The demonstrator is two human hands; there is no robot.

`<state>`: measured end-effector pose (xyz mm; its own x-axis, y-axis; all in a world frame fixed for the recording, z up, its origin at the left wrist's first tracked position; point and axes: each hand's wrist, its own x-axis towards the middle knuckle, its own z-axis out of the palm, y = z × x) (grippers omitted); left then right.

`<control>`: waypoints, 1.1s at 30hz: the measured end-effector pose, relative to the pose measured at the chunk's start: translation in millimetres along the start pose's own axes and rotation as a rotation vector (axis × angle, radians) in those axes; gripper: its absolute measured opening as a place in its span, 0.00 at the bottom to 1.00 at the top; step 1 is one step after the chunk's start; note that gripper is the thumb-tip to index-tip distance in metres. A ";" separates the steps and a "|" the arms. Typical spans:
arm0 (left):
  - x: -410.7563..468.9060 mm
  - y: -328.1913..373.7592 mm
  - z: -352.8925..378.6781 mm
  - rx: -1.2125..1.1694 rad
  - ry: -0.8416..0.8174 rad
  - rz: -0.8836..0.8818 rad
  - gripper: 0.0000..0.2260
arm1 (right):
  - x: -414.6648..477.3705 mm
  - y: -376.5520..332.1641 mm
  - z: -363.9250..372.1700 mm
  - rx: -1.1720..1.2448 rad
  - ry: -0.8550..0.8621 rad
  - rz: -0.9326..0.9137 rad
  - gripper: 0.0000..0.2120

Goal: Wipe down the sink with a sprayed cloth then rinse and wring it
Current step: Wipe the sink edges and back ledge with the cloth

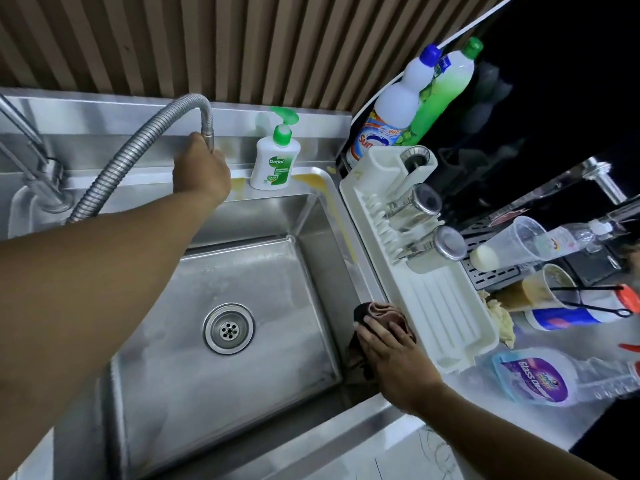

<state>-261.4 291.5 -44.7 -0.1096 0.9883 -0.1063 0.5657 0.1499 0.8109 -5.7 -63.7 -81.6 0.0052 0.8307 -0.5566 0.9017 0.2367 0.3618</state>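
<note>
Now your hands work apart at the sink [311, 216].
Left hand [199, 168] grips the hose [138, 143]; right hand [391, 355] presses the cloth [381, 311] flat on the rim.

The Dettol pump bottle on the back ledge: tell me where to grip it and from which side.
Grip the Dettol pump bottle around its white body, below the green pump, coming from the front over the sink. It stands upright against the back wall, so the rear is closed off. The left hand, holding the faucet hose, is close on its left; approaching front-right looks clearest.
</note>
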 end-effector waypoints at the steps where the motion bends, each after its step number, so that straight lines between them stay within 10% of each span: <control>1: -0.5 0.3 -0.3 0.002 0.005 0.002 0.09 | -4.4 -2.0 1.6 0.125 0.046 0.064 0.32; 11: -4.9 3.3 -2.6 -0.008 0.011 0.008 0.06 | 73.0 -17.2 -14.3 0.368 0.263 0.351 0.32; 33: -9.8 9.7 -8.3 0.056 -0.044 -0.016 0.09 | 168.2 12.3 -80.5 0.411 0.235 0.325 0.36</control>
<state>-261.7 283.0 -31.0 -0.0835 0.9859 -0.1451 0.6094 0.1657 0.7754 -28.5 119.5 -110.6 0.2560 0.9291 -0.2670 0.9642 -0.2256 0.1396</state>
